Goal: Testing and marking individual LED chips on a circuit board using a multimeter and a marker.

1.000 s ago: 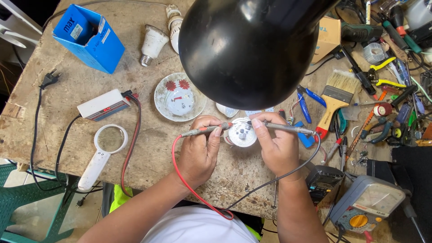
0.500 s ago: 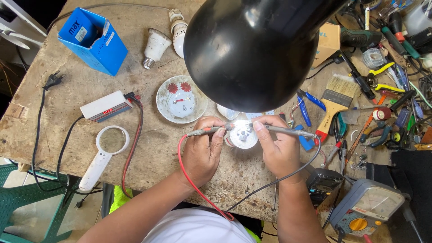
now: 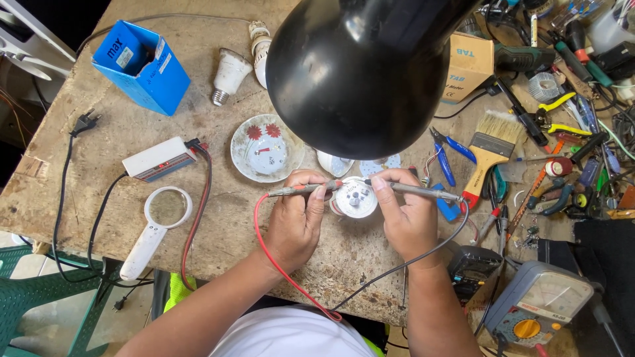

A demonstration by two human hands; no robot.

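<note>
The left hand (image 3: 297, 225) grips a red-leaded probe (image 3: 301, 190) in its fingers; the right hand (image 3: 410, 221) grips a black-leaded probe (image 3: 423, 192). Both tips rest on the round white board (image 3: 356, 197), near the tabletop's (image 3: 218, 238) middle under the black lamp (image 3: 360, 69). Probing looks underway; the meter (image 3: 539, 304) sits near right.

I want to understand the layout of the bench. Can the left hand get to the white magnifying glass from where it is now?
Probably yes. The magnifying glass lies to the left of the left hand, with bare table and only a red wire between. But the hand now holds a red-wired probe and would have to put it down first.
</note>
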